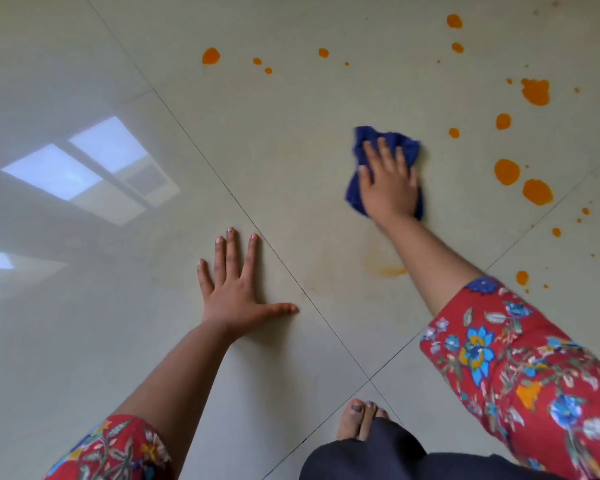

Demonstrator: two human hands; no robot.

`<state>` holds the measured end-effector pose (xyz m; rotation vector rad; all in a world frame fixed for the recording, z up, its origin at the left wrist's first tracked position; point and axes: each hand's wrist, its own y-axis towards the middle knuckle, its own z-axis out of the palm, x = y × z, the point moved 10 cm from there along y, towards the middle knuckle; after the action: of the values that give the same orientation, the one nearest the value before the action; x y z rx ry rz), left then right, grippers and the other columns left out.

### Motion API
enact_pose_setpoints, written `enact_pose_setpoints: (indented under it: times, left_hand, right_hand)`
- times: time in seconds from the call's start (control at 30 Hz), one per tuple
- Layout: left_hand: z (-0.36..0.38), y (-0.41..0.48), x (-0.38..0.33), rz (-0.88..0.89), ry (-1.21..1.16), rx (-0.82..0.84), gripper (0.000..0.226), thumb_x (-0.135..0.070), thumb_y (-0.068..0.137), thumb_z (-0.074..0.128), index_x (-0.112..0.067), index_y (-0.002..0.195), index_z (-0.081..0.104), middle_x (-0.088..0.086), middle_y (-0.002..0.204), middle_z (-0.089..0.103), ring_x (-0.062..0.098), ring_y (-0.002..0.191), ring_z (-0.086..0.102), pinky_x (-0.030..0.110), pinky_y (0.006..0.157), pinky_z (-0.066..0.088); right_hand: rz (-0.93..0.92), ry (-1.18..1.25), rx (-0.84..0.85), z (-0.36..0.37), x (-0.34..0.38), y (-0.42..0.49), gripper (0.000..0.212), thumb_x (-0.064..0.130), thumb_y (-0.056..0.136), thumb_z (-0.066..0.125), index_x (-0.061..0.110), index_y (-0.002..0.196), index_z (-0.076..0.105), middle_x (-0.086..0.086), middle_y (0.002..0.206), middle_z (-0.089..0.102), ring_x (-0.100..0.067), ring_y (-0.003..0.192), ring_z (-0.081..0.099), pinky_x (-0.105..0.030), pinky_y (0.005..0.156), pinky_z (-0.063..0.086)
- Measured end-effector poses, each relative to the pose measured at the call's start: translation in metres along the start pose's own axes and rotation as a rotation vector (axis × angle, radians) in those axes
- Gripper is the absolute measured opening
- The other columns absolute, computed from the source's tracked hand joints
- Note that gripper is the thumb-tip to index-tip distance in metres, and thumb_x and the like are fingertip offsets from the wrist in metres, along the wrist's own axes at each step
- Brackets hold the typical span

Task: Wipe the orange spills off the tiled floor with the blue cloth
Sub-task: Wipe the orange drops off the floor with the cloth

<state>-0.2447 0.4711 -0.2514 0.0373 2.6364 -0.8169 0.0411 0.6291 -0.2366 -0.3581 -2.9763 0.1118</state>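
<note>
Right hand presses the blue cloth flat-fingered to scrub, while the left hand (spread, empty) braces on the tiled floor, orange spills waiting just right of the cloth.

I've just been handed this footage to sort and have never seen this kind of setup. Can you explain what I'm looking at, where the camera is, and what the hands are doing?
There is no machine here: one camera is worn on a person's head, looking down at their own arms. The left hand lies flat, fingers spread, on the tiled floor, seemingly for support. The right hand presses flat on a bunched blue cloth. Many orange spills dot the floor beyond and right of the cloth, and a faint orange smear shows beside the right forearm. At the bottom edge is a bare foot.
</note>
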Motion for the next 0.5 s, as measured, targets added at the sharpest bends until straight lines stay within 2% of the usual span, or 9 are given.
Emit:
enact_pose_setpoints:
  times: [0.13,0.23,0.3,0.37,0.43,0.47,0.5]
  left_hand:
    - [-0.001,0.000,0.000,-0.003,0.014,-0.002,0.133,-0.099,0.042,0.033,-0.042,0.140,-0.035,-0.007,0.143,-0.052,0.013,0.133,-0.047,0.050,0.113,-0.021]
    - [-0.002,0.000,0.001,-0.001,0.012,-0.013,0.132,-0.100,0.041,0.031,-0.042,0.140,-0.035,-0.006,0.144,-0.051,0.014,0.134,-0.045,0.049,0.113,-0.021]
    - [-0.001,-0.001,0.001,-0.004,0.012,-0.002,0.133,-0.100,0.040,0.030,-0.042,0.139,-0.036,-0.006,0.144,-0.051,0.014,0.134,-0.045,0.049,0.113,-0.021]
    - [0.000,-0.001,0.000,-0.006,0.014,0.007,0.134,-0.100,0.040,0.031,-0.041,0.140,-0.036,-0.006,0.143,-0.052,0.014,0.133,-0.046,0.048,0.112,-0.022]
    - [-0.001,0.000,-0.002,-0.005,0.015,0.009,0.135,-0.099,0.043,0.037,-0.040,0.141,-0.035,-0.006,0.143,-0.052,0.013,0.132,-0.047,0.047,0.112,-0.023]
    - [-0.001,0.000,-0.003,-0.007,0.016,0.011,0.135,-0.098,0.045,0.041,-0.040,0.141,-0.034,-0.006,0.143,-0.051,0.013,0.133,-0.047,0.047,0.111,-0.023]
    - [-0.001,-0.001,-0.004,-0.010,0.019,0.016,0.135,-0.096,0.048,0.045,-0.040,0.141,-0.034,-0.006,0.144,-0.050,0.014,0.133,-0.046,0.047,0.112,-0.023]
  right_hand:
    - [0.265,0.041,-0.116,-0.017,-0.108,-0.061,0.057,0.050,0.097,0.021,0.033,0.151,0.029,0.007,0.159,0.023,-0.026,0.145,0.023,-0.048,0.113,0.024]
    - [0.424,0.114,-0.168,-0.008,-0.111,-0.156,0.059,0.048,0.096,0.021,0.027,0.150,0.032,0.002,0.158,0.026,-0.029,0.144,0.025,-0.054,0.111,0.026]
    - [0.297,0.090,-0.172,0.001,-0.060,-0.200,0.057,0.045,0.096,0.026,0.024,0.148,0.036,-0.001,0.157,0.031,-0.032,0.142,0.030,-0.056,0.108,0.027]
    - [0.001,0.047,-0.134,0.013,0.004,-0.207,0.054,0.043,0.096,0.030,0.028,0.148,0.036,0.003,0.156,0.032,-0.028,0.143,0.029,-0.052,0.109,0.025]
    - [-0.275,0.041,-0.074,0.013,0.041,-0.174,0.052,0.043,0.096,0.031,0.033,0.147,0.037,0.008,0.155,0.033,-0.023,0.144,0.029,-0.050,0.111,0.025]
    - [-0.312,0.026,-0.055,0.011,0.040,-0.150,0.052,0.043,0.096,0.031,0.033,0.146,0.039,0.008,0.154,0.034,-0.023,0.143,0.031,-0.050,0.110,0.028]
    - [-0.274,0.001,-0.051,0.008,0.024,-0.127,0.053,0.044,0.095,0.029,0.032,0.145,0.040,0.007,0.154,0.035,-0.023,0.142,0.033,-0.051,0.109,0.030]
